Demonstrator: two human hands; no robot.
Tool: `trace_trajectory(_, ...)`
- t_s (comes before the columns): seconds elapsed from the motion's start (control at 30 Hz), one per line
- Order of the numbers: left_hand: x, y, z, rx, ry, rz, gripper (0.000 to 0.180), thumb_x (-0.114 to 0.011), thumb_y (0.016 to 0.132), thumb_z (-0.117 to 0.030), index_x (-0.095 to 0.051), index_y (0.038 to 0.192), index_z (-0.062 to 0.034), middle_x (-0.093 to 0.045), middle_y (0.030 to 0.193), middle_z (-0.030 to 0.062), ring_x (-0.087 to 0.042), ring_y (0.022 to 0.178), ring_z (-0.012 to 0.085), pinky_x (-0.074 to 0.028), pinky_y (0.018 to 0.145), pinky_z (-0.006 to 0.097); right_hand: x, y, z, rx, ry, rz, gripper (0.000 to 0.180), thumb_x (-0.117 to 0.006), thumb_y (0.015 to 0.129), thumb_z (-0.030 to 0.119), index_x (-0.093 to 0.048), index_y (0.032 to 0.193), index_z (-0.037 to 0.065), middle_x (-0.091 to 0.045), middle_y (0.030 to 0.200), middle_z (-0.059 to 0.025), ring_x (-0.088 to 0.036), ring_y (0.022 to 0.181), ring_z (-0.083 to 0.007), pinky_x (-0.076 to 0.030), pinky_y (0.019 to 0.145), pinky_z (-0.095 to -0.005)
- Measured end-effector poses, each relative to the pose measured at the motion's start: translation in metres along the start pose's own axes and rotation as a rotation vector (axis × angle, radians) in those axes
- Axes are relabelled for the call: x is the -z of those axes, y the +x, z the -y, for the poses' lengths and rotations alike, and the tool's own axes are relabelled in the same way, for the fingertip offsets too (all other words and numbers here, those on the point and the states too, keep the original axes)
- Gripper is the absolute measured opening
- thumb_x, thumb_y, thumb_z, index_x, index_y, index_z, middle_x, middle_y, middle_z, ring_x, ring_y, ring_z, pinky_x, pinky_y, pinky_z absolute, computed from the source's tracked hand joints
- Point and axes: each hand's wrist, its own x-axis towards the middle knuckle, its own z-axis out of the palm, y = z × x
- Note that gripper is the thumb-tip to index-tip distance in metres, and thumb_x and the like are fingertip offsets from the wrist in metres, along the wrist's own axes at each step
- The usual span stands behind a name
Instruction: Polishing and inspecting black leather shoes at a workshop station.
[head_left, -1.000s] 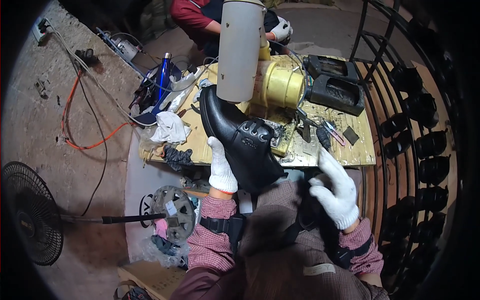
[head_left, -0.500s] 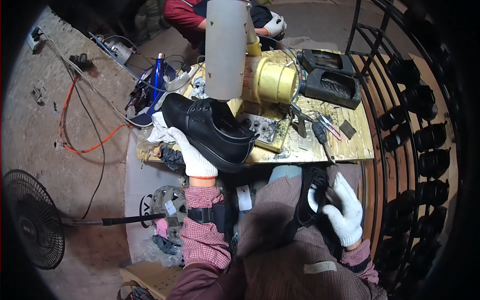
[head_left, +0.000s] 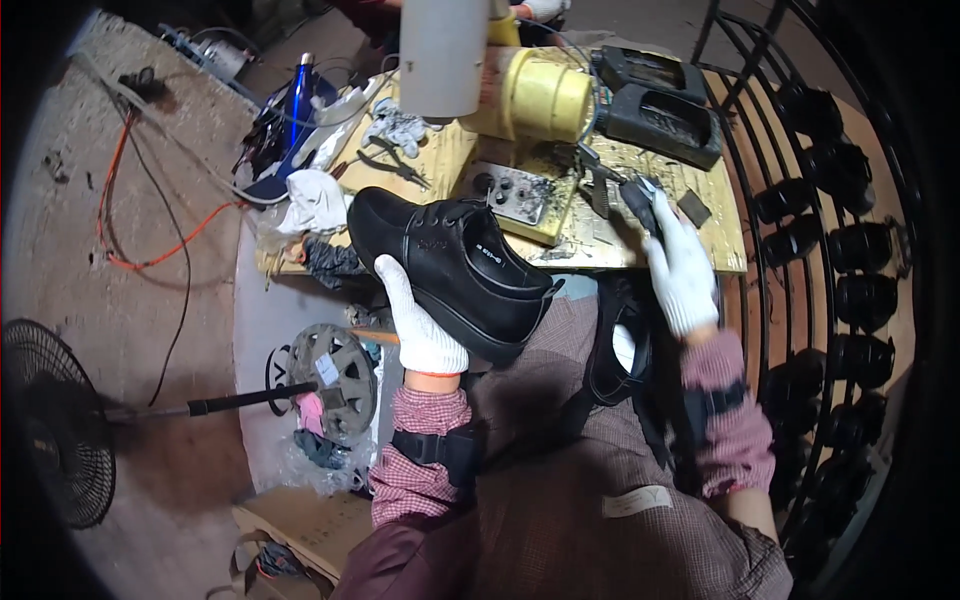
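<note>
A black lace-up shoe [head_left: 450, 265] is held up in front of me, toe toward the far left. My left hand [head_left: 425, 325], in a white knit glove, grips it from below, thumb along its near side. Over the right part of the workbench my gloved right hand [head_left: 683, 265] reaches with fingers stretched out and thumb apart. Its fingertips are at a dark wrapped-handle tool [head_left: 637, 203] and a pair of small snips [head_left: 650, 187], whose handles the hand covers. A second black shoe [head_left: 605, 370] with a pale insole rests on my lap.
On the yellow workbench [head_left: 725, 248] are a control box [head_left: 515, 195], pliers [head_left: 398, 170], a white cloth [head_left: 315, 203] and black trays [head_left: 660, 135]. A grey cylinder [head_left: 440, 60] hangs overhead. Shoes fill a rack [head_left: 865, 300] at right; a fan [head_left: 60, 430] stands left.
My right hand has moved from beside the lap shoe up to the tools on the bench. The held shoe has shifted slightly right in view. The person opposite is mostly out of view.
</note>
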Motion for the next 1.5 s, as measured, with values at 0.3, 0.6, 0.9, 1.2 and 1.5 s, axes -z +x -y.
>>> trace_trajectory(0.3,-0.005,-0.006,0.034,0.047,0.148,-0.179,0.064,-0.056,0.106,-0.054,-0.052,0.150,-0.0070,-0.058,0.148,0.0136,-0.057,0.133,0.0315,-0.045,0.117,0.049,0.031,-0.074,0.102,0.498,-0.103,0.308,0.059,-0.079,0.084,0.023,-0.064,0.141,0.015,-0.056,0.074,-0.0033,-0.062,0.057,-0.0236,-0.050,0.052,-0.0382)
trace_trajectory(0.6,-0.007,-0.004,0.028,0.035,0.136,-0.257,0.068,-0.059,0.103,-0.059,-0.054,0.148,-0.0087,-0.060,0.147,0.0104,-0.059,0.129,0.0307,-0.045,0.116,0.048,0.024,-0.074,0.100,0.517,-0.163,0.330,0.055,-0.076,0.087,0.025,-0.065,0.141,0.021,-0.052,0.073,-0.0023,-0.060,0.051,-0.0223,-0.048,0.047,-0.0355)
trace_trajectory(0.9,0.038,0.018,-0.025,-0.180,0.120,-0.075,0.098,-0.053,0.089,-0.084,-0.046,0.154,-0.0106,-0.054,0.149,0.0160,-0.054,0.135,0.0365,-0.040,0.120,0.056,0.022,-0.040,-0.007,0.138,0.084,0.009,0.058,-0.069,0.095,0.025,-0.056,0.151,0.013,-0.074,0.109,-0.0172,-0.072,0.092,-0.0363,-0.059,0.083,-0.0412)
trace_trajectory(1.2,0.057,0.054,0.021,0.238,-0.504,0.269,0.112,-0.043,0.084,-0.094,-0.041,0.157,-0.0096,-0.049,0.152,0.0225,-0.048,0.138,0.0433,-0.030,0.123,0.063,-0.006,-0.023,-0.060,0.092,-0.145,-0.023,0.060,-0.072,0.091,0.024,-0.057,0.148,0.013,-0.061,0.141,-0.0217,-0.060,0.128,-0.0407,-0.051,0.104,-0.0454)
trace_trajectory(1.5,0.050,0.122,-0.003,-0.272,0.532,0.308,0.074,-0.044,0.102,-0.064,-0.043,0.152,-0.0088,-0.054,0.143,0.0213,-0.054,0.131,0.0393,-0.045,0.115,0.058,0.040,-0.128,0.007,0.215,0.047,0.393,0.059,-0.074,0.084,0.054,-0.072,0.124,0.012,-0.069,0.125,-0.0120,-0.056,0.127,-0.0453,-0.044,0.111,-0.0567)
